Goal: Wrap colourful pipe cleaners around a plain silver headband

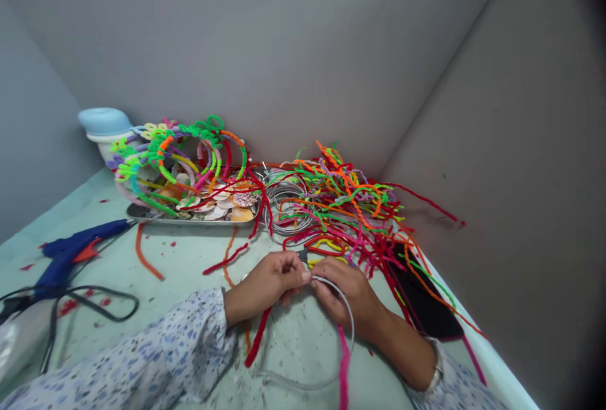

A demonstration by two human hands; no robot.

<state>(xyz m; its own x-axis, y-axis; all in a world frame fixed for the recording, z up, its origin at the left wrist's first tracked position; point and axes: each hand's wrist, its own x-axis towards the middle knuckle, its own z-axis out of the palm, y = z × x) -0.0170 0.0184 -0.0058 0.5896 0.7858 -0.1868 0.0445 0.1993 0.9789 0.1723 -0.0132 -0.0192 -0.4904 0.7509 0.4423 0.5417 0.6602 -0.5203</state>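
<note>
My left hand (pixel 272 281) is closed, with thumb and fingertips pinching one part of a silvery-grey wire (pixel 353 328). Right beside it, my right hand (pixel 350 296) grips the same wire, its fingers bent. From between the hands the wire curves in a wide loop down toward me. A pink pipe cleaner (pixel 344 366) hangs or lies below my right hand; which of these I cannot tell. Under my left hand shows a red pipe cleaner (pixel 258 340). Just beyond my fingertips lie pliers (pixel 326 251) with red and yellow handles, partly hidden.
Tangled pipe cleaners (pixel 350 195) heap at the back right, beside coiled wire (pixel 288 208) and over a dark phone-like slab (pixel 421 296). A metal tray (pixel 203 222) holds shells and pipe-cleaner hoops (pixel 184 158). At left are a blue glue gun (pixel 71 252) and a blue-lidded container (pixel 106 123).
</note>
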